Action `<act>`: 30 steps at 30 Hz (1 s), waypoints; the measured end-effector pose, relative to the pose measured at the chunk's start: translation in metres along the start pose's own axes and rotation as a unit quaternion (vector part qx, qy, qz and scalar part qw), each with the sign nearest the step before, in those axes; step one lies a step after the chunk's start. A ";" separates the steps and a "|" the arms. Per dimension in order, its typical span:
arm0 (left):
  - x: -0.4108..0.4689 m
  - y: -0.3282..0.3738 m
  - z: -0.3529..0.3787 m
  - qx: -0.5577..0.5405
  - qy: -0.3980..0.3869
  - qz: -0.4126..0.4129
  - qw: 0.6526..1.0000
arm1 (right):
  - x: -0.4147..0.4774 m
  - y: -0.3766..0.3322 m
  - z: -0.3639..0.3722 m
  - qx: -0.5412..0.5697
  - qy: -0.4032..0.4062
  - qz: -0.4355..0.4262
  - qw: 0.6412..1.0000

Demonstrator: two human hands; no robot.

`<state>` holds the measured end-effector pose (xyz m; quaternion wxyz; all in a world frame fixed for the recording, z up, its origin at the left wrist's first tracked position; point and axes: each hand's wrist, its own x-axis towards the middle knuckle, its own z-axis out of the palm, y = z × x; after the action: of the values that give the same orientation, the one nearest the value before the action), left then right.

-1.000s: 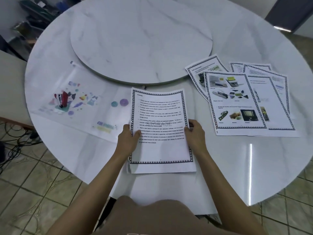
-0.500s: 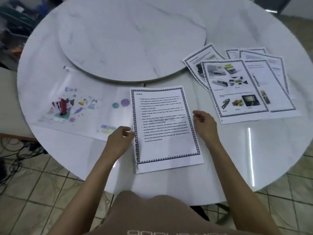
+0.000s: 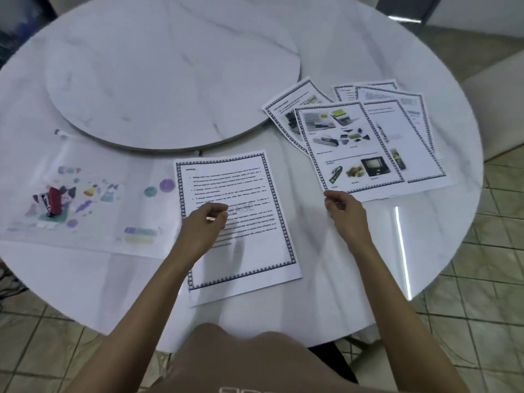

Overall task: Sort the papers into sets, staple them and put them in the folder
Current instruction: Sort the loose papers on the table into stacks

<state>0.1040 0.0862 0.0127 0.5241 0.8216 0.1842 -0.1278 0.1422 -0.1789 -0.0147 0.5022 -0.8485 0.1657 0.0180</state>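
Observation:
A stack of bordered text pages lies flat on the table in front of me. My left hand hovers over its left half, fingers loosely curled, holding nothing. To the right, several bordered sheets with pictures lie fanned out. My right hand has its fingertips at the near-left corner of the top picture sheet; no grip on it shows. A clear plastic folder with colourful prints lies at the left, and a red stapler rests at its left end.
The round white marble table carries a raised turntable disc at its middle. A pale chair stands beyond the table's right edge. Tiled floor shows around the near rim.
Both hands let go of the text stack, which now lies flat. My right hand moved right to the corner of the fanned picture sheets; my left hand moved over the stack.

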 end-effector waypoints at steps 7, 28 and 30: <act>0.010 0.043 0.070 -0.030 0.005 -0.003 1.000 | 0.039 0.029 -0.069 -0.007 -0.009 -0.005 1.000; 0.033 0.089 0.217 -0.142 0.051 -0.068 0.986 | 0.123 0.079 -0.185 -0.019 -0.039 -0.011 0.999; 0.036 0.089 0.215 -0.151 0.045 -0.064 0.985 | 0.123 0.079 -0.182 -0.020 -0.043 -0.006 0.999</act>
<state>0.1721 -0.1372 -0.0191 0.6243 0.7244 0.2769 -0.0940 0.2105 -0.4021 -0.0155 0.4918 -0.8579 0.1387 0.0547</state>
